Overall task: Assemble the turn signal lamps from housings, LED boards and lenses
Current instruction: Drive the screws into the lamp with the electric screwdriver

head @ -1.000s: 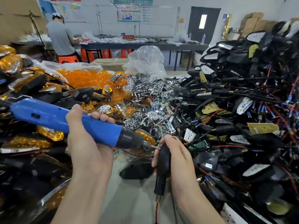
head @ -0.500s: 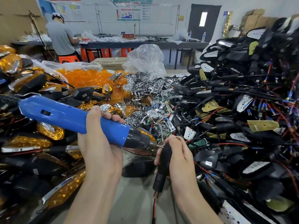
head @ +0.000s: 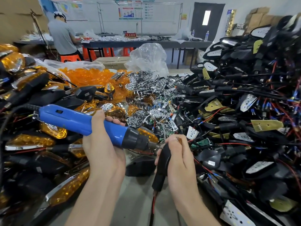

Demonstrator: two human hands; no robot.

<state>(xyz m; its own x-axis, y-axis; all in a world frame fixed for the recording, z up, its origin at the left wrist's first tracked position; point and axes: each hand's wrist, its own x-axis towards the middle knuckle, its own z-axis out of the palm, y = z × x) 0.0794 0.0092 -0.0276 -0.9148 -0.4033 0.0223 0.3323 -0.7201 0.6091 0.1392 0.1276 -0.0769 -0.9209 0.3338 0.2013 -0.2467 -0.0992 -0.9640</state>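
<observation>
— Blue comes first: the driver (head: pixel 78 119) lies across our left hand (head: pixel 104 154), fingers curled round its barrel and thumb on top.
— And its bit (head: pixel 157 146)?
— It meets the top of the black lamp (head: pixel 162 162), which our right hand (head: pixel 179 160) grips upright just right of the driver. We see an amber edge by the thumb. We cannot tell whether a lens is seated. A red wire (head: pixel 153 203) hangs from the lamp's stalk toward the grey table (head: pixel 135 201).
— What lies under our hands?
— One loose black housing (head: pixel 140 165) on the table, between our wrists.
— And to the sides?
— On our left we have amber lamps (head: pixel 65 190) heaped high. On our right is a bigger heap of black housings (head: pixel 244 144), with boards (head: pixel 267 125) showing among them.
— Farther on?
— Chrome reflectors (head: pixel 146 88) sit in the middle, with amber lenses (head: pixel 88 75) in a clear bag to their left. A crumpled plastic bag (head: pixel 148 57) rises behind them.
— And at the back?
— A person (head: pixel 61 36) in a grey shirt is at a long bench (head: pixel 146 42), back to us. We see orange stools (head: pixel 91 53) beneath it and a dark door (head: pixel 206 18) in the wall.
</observation>
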